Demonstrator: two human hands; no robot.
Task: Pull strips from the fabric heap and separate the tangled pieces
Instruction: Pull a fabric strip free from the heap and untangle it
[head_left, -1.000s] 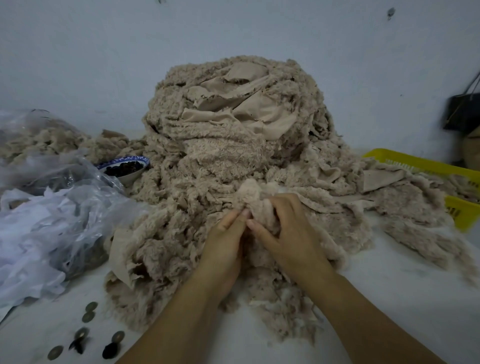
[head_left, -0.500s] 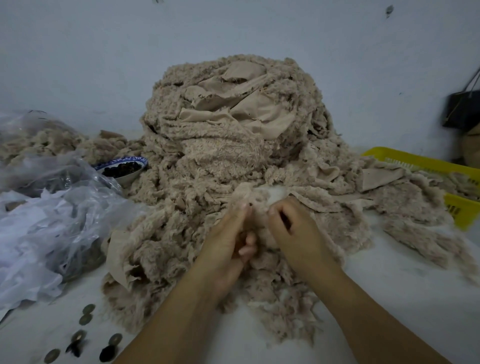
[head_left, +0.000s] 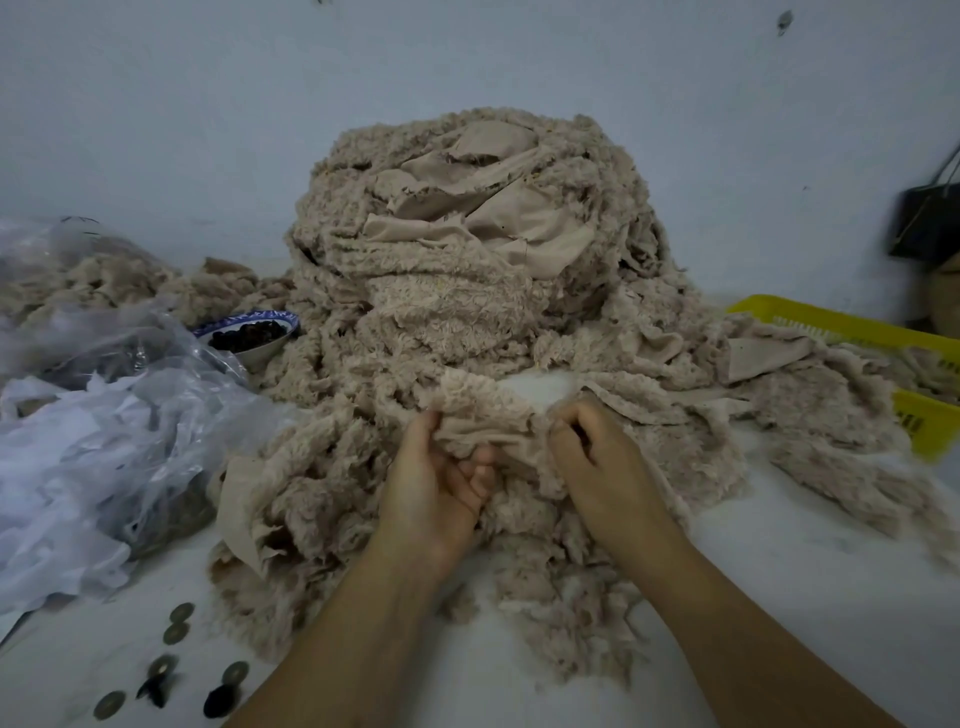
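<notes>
Both your hands grasp one fuzzy beige strip (head_left: 480, 410) at the near foot of the fabric heap (head_left: 467, 249): left hand (head_left: 434, 480) bunching it, right hand (head_left: 597, 457) pinching it.

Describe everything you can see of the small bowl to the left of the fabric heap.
The bowl is small and round and looks ceramic: white outside with a blue patterned rim. It stands on the white table and holds dark, glossy lumps that I cannot identify. Its left and near side is hidden behind a clear plastic bag. The fabric heap crowds its right rim and seems to touch it.
</notes>
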